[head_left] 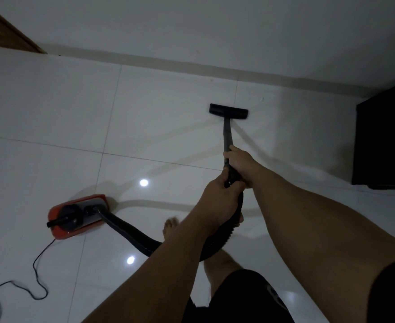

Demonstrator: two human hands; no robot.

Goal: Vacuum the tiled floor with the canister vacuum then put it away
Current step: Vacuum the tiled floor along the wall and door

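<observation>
head view: i have both hands on the vacuum. my right hand (pixel 239 163) is curled around the wand (pixel 227 134), further along it, and my left hand (pixel 217 199) grips the ribbed hose (pixel 131 231) just behind, fingers wrapped tight. the black floor nozzle (pixel 228 110) sits flat on the tiled floor (pixel 52 108), near the far edge where it meets the wall (pixel 215 26). the red canister (pixel 75 215) rests on the floor to my left, its hose looping back to my hands. a thin power cord (pixel 38 271) trails toward the near left corner. dark furniture (pixel 385 141) stands at the right edge. 1 bare foot (pixel 170 228) shows below my left arm.
</observation>
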